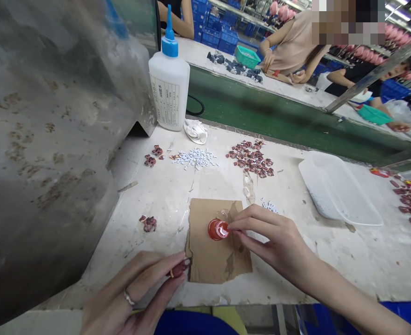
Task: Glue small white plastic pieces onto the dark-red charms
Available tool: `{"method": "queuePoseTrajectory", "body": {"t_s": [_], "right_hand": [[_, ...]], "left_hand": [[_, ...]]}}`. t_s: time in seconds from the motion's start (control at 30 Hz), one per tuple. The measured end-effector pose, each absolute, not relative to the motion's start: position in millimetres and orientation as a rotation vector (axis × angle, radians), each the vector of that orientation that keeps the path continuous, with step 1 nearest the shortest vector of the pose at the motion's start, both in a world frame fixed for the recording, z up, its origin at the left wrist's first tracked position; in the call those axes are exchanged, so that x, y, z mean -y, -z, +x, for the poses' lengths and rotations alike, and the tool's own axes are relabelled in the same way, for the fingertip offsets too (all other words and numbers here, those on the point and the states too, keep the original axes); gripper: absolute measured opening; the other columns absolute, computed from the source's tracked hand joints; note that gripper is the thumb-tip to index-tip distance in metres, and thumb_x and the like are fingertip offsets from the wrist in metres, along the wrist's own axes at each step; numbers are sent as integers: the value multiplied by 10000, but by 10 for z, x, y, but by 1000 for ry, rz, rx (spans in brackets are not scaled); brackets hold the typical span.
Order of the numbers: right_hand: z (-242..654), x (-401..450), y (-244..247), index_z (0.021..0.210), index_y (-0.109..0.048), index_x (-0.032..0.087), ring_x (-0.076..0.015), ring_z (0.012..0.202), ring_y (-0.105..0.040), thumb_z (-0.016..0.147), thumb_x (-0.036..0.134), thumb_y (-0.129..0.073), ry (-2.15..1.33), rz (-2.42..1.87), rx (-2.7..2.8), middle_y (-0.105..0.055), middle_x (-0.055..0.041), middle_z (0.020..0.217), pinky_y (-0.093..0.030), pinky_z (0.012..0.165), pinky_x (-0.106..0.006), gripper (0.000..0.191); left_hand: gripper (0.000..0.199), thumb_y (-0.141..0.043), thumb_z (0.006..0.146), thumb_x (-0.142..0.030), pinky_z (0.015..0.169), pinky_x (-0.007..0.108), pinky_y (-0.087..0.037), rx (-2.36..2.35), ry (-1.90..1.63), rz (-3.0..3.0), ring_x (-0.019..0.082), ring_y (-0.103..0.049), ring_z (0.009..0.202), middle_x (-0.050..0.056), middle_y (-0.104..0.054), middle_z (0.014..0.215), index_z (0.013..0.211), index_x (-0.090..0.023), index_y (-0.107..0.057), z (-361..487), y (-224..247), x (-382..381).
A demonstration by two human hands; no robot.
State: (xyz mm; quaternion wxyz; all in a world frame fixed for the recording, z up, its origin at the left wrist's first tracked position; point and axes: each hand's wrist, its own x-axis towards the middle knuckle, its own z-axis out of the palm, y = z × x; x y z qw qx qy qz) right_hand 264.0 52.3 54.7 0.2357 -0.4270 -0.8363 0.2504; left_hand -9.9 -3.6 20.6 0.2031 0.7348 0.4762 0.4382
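"Brown-red piece: where is it at this moment?"

"It is in the left hand, pinched between the thumb and the fingertips, just beside the left edge of the cardboard. Whether it touches the cardboard, I cannot tell."

"And the right hand, how are its fingers?"

"Their tips are brought together at the edge of the red cup, which is on the cardboard. Whether they grasp the rim or some very small thing, I cannot tell; the place is too small and shiny."

"Which step is in hand, in your opinion?"

"I would judge it is the step at the cup, with the piece held ready on the other side. The two hands are apart, so the right hand is not working upon the piece."

"What does the next move call for?"

"In my judgement, a small and exact motion of the right fingertips, without tipping the cup, and a left pinch which is firm but does not cover the piece more than necessary. One should also be careful with the loose pale pieces just beyond the right hand; a wide sweep could scatter them."
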Motion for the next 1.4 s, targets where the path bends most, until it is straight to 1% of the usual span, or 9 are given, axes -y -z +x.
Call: {"method": "queuePoseTrajectory", "body": {"t_s": [0.17, 0.27, 0.4, 0.53, 0.73, 0.9, 1.13, 1.3, 1.4], "right_hand": [[2635, -492, -526, 1075, -703, 224, -138, 897, -663, 1004, 111, -602, -717, -1212, 2220, -711, -29, 1008, -529, 756, -265, 167], [2643, -483, -512, 1050, -704, 225, -127, 881, -664, 995, 92, -604, -728, -1225, 2183, -714, -20, 990, -527, 741, -254, 175], [2634, -457, -528, 1038, -710, 228, -114, 870, -680, 971, 72, -628, -740, -1215, 2090, -725, -6, 961, -540, 742, -240, 188], [2531, -378, -612, 1012, -718, 241, -123, 882, -703, 928, 57, -674, -795, -1176, 1946, -739, 0, 948, -569, 762, -247, 207], [2281, -296, -737, 917, -722, 206, -146, 844, -736, 865, 18, -692, -907, -1030, 1800, -761, -20, 885, -608, 749, -264, 198], [2224, -312, -703, 947, -726, 209, -152, 825, -732, 886, 35, -683, -1009, -995, 1781, -782, -36, 914, -614, 787, -303, 189], [2220, -311, -661, 959, -724, 211, -150, 820, -729, 907, 42, -667, -984, -990, 1812, -779, -41, 907, -619, 751, -278, 185], [2260, -279, -644, 1136, -702, 162, -160, 924, -748, 972, 50, -614, -831, -940, 2058, -773, -107, 1034, -634, 785, -244, 218], [2283, -260, -649, 1179, -684, 135, -171, 950, -752, 1005, 75, -579, -711, -919, 2169, -774, -125, 1037, -641, 803, -249, 213]], "left_hand": [[241, -629, 958, -131, 1050, 72, -486, -1454, -1329, 1920, 21, -672, 1033, -61, -688, 1155, 1158, -250, -690, 35, -272, -7], [310, -576, 984, -109, 1012, 46, -484, -1395, -1303, 1917, 1, -661, 1006, -54, -678, 1114, 1249, -248, -656, 88, -281, -23], [340, -520, 1000, -73, 973, 60, -503, -1362, -1277, 1982, 2, -643, 1045, -18, -608, 1151, 1259, -250, -651, 140, -256, -34], [350, -611, 955, -59, 922, 60, -546, -1287, -1286, 1989, 7, -683, 968, -39, -654, 1112, 1257, -233, -648, 195, -263, -27], [304, -680, 920, -105, 1020, 59, -521, -1262, -1238, 1944, 22, -713, 1008, -81, -719, 1142, 1174, -271, -664, 259, -280, 3], [314, -653, 922, -61, 918, 77, -569, -1226, -1292, 1868, 28, -708, 955, -63, -709, 1074, 1165, -258, -668, 317, -271, -2], [296, -655, 928, -88, 934, 61, -563, -1248, -1253, 1949, 19, -716, 937, -70, -718, 1067, 1171, -257, -662, 265, -290, -5], [287, -673, 925, -121, 911, 90, -597, -1241, -1236, 1977, 48, -740, 913, -74, -743, 1078, 1163, -280, -674, 225, -210, -15], [338, -708, 892, -99, 913, 112, -616, -1225, -1204, 1946, 75, -751, 938, -65, -749, 1102, 1173, -286, -680, 215, -175, -38]]}}
